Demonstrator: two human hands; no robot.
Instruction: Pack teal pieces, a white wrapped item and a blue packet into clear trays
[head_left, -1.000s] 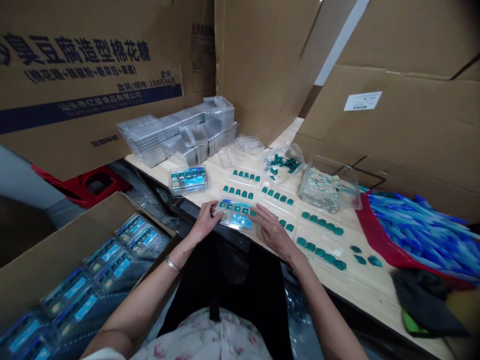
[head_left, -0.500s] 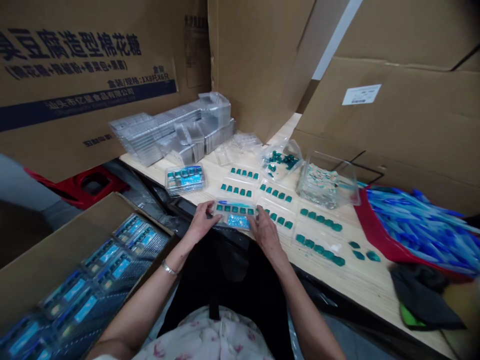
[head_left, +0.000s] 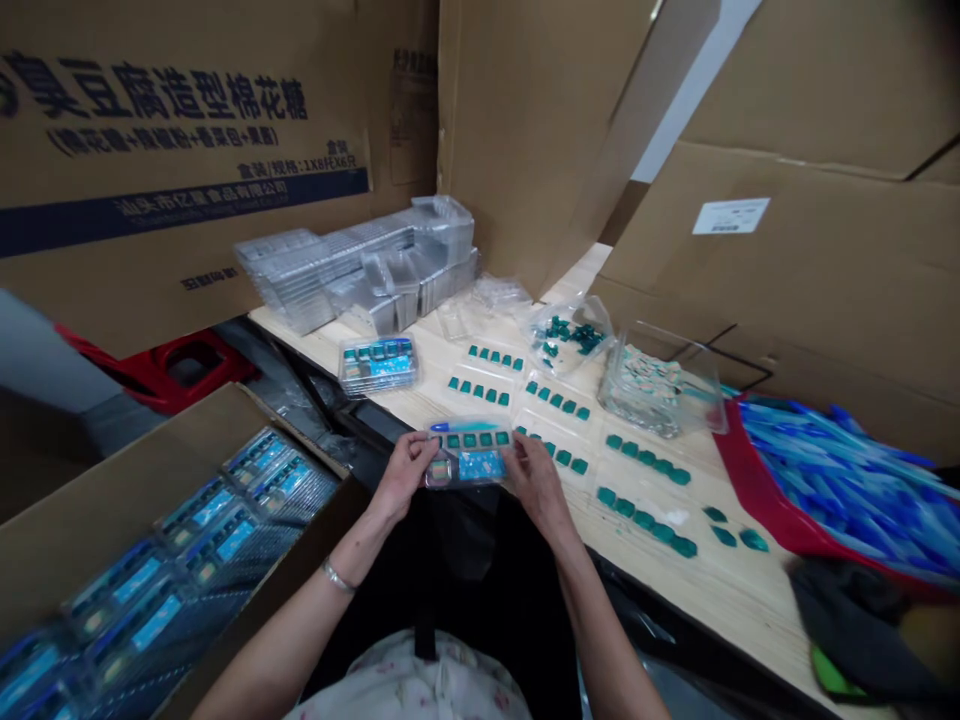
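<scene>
A clear plastic blister pack (head_left: pixel 472 455) is held at the near edge of the table, tilted towards me. It carries a row of dark green square pieces, a blue stick along its top, a blue printed packet and a small pale item at lower left. My left hand (head_left: pixel 405 470) pinches its left end between thumb and fingers. My right hand (head_left: pixel 536 480) grips the right end. Just beyond lie rows of green squares (head_left: pixel 480 390) on clear trays. A small stack of filled packs (head_left: pixel 379 365) sits to the left.
Stacked clear plastic trays (head_left: pixel 360 270) stand at the back left. A bag of green pieces (head_left: pixel 574 335), a clear tub of small packets (head_left: pixel 649 380) and a red basin of blue sticks (head_left: pixel 739 480) are on the right. An open carton (head_left: pixel 300 560) of filled packs stands lower left.
Both hands have tilted the pack up, so its lower part, with the blue packet and pale item, shows more fully. The view has shifted slightly.
</scene>
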